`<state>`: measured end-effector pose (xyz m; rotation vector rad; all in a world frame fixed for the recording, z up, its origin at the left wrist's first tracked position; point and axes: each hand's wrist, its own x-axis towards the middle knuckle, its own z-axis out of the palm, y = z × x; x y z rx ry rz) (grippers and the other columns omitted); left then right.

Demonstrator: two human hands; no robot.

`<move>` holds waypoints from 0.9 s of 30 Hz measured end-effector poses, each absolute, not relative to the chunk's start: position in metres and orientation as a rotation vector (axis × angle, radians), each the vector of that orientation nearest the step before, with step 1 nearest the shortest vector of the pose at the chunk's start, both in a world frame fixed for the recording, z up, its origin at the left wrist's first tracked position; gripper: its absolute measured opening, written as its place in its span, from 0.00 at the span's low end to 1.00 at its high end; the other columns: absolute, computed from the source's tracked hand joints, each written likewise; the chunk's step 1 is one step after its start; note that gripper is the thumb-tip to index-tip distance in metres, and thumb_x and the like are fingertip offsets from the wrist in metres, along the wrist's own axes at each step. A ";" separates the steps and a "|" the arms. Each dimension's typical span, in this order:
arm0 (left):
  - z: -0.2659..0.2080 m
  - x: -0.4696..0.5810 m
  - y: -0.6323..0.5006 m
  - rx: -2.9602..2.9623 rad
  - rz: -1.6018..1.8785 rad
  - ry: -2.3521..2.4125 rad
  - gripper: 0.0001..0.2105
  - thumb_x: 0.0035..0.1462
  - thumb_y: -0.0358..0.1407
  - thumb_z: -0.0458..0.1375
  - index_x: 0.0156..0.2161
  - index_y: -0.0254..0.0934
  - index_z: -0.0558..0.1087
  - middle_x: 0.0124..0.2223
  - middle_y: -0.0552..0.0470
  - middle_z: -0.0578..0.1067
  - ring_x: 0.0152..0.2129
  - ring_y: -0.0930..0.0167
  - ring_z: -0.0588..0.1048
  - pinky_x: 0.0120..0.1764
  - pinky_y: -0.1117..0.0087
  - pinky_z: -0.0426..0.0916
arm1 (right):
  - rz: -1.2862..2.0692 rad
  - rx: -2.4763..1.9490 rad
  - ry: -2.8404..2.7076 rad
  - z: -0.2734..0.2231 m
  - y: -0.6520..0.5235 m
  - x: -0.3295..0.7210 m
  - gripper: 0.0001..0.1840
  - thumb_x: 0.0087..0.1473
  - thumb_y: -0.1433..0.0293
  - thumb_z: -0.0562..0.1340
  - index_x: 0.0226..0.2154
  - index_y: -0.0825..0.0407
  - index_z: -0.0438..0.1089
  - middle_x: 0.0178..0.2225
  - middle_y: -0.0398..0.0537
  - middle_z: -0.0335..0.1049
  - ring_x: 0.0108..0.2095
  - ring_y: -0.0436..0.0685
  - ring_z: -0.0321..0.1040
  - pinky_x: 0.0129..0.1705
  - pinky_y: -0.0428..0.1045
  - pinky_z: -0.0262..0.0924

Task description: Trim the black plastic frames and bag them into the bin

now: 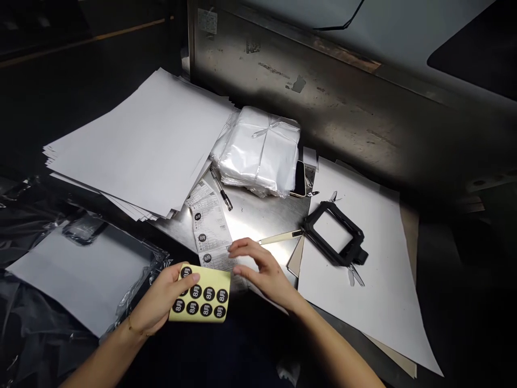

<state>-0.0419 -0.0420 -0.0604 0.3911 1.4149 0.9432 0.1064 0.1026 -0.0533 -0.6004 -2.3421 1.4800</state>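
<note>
A yellow sheet of round black stickers (201,299), each printed "8月", is pinched in my left hand (167,296), thumb on top. Over the strip of printed labels (214,231), my right hand (262,269) hovers with fingers curved and apart; nothing shows between them. Several labels on the strip carry a round black sticker. Part of the strip lies hidden behind my right hand. A pen (221,188) rests beside the strip's far end. Just beyond my right hand lies a cream-coloured flat tool (280,236).
A large stack of white sheets (141,140) stands at left, beside a tied bundle of clear plastic bags (260,153). A phone (299,179) sits behind the bundle. On white board (371,307) at right lies a black frame (351,258). A metal panel (283,75) rises behind.
</note>
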 end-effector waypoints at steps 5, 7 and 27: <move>-0.051 -0.040 -0.040 0.150 1.022 1.251 0.06 0.51 0.36 0.51 0.32 0.35 0.65 0.27 0.49 0.76 0.19 0.71 0.73 0.25 0.70 0.67 | 1.713 -0.447 -2.343 -0.038 0.079 0.114 0.10 0.46 0.70 0.60 0.35 0.50 0.66 0.38 0.48 0.59 0.39 0.52 0.61 0.39 0.48 0.60; -0.047 -0.038 -0.040 0.078 1.081 1.116 0.06 0.51 0.34 0.52 0.33 0.34 0.68 0.28 0.47 0.77 0.23 0.70 0.74 0.28 0.69 0.67 | 1.691 -0.464 -2.337 -0.041 0.075 0.114 0.09 0.48 0.70 0.58 0.36 0.50 0.66 0.35 0.47 0.60 0.34 0.51 0.62 0.35 0.47 0.61; -0.038 -0.029 -0.045 0.019 1.142 1.109 0.09 0.49 0.35 0.54 0.37 0.34 0.71 0.30 0.48 0.77 0.28 0.67 0.74 0.30 0.70 0.66 | 0.543 -0.438 -2.575 -0.045 0.052 0.111 0.05 0.48 0.75 0.56 0.31 0.51 0.64 0.33 0.50 0.64 0.35 0.56 0.55 0.33 0.55 0.48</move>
